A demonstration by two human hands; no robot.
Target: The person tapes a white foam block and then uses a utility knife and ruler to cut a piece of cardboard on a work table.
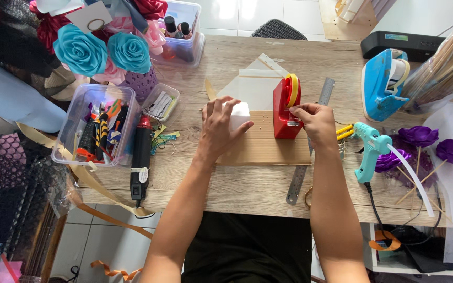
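Head view: left hand (218, 126) fingers grasping white block (240, 115), right hand (316, 121) fingers pinched at upright red tape dispenser (286, 110).

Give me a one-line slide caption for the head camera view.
At a wooden craft table, the left hand rests on a white foam block while the right hand touches a red tape dispenser.
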